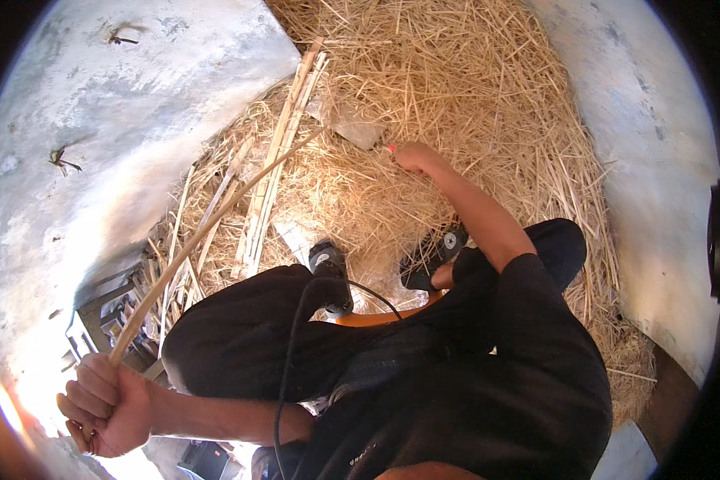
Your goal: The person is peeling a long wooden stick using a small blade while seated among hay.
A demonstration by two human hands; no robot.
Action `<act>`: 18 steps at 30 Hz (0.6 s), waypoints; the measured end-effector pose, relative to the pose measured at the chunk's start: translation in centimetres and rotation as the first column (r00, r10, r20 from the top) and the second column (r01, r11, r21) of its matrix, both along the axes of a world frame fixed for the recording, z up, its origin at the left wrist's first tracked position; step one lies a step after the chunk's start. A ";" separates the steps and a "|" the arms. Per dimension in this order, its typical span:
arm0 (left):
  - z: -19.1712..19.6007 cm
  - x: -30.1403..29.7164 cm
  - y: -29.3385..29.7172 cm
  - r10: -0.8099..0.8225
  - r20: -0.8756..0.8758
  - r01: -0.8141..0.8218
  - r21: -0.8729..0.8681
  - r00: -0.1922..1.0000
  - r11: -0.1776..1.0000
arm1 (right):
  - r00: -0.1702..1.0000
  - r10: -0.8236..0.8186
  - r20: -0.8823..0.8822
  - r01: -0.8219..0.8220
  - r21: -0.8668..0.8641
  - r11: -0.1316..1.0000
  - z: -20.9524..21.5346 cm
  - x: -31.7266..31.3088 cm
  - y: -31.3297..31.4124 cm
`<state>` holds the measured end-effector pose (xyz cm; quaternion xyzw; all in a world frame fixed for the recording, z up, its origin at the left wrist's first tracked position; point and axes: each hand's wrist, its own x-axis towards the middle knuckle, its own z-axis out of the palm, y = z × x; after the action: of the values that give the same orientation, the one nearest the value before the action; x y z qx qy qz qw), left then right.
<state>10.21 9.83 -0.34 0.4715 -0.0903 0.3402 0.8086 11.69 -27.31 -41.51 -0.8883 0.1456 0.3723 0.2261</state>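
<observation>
Your left hand [108, 404] fingers clench the long cane [216, 220] beside the straw pile [424, 96]; your right hand [414, 156] reaches into that pile, grip hidden.

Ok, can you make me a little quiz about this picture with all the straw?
1. True or false: the left hand grips a long cane.
2. What does the right hand reach into? A) water B) the straw pile C) a box
3. Fill in: a black ___ runs from the power tool between the knees.

Key: 1 true; 2 B; 3 cable.
</observation>
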 end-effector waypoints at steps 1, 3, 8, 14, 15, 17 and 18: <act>-0.4 0.0 0.5 -0.042 0.021 0.043 -0.046 0.999 0.998 | 0.992 -0.019 -0.124 0.020 0.008 1.000 1.4 -0.4 -0.9; 1.0 -2.0 1.8 -0.090 0.062 0.090 -0.002 0.994 0.996 | 0.994 0.000 -0.109 0.008 0.069 0.998 6.0 0.8 0.0; 0.4 -2.6 -2.9 0.018 -0.070 -0.009 0.119 0.997 0.993 | 0.797 -0.337 0.501 0.162 0.360 0.919 15.6 -3.3 4.1; -0.5 -2.8 -5.0 -0.463 0.099 0.443 0.174 0.881 0.879 | 0.714 -0.479 0.510 0.002 0.683 0.731 23.0 -9.8 11.9; -0.6 -3.0 -2.7 -0.659 0.139 0.622 0.232 0.740 0.748 | 0.700 -0.488 0.521 -0.017 0.696 0.718 23.7 -10.5 12.6; -0.7 -3.2 -1.4 -0.809 0.145 0.766 0.262 0.570 0.587 | 0.680 -0.501 0.535 -0.048 0.715 0.698 24.7 -11.7 13.6; -0.6 -3.5 -1.7 -0.799 0.134 0.767 0.226 0.586 0.600 | 0.674 -0.499 0.544 -0.065 0.718 0.693 25.4 -12.1 13.9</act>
<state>6.69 8.14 -0.92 0.3989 -0.4029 -0.0088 0.8237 -0.46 -13.43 -16.06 -0.7835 0.0133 -0.0032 0.6213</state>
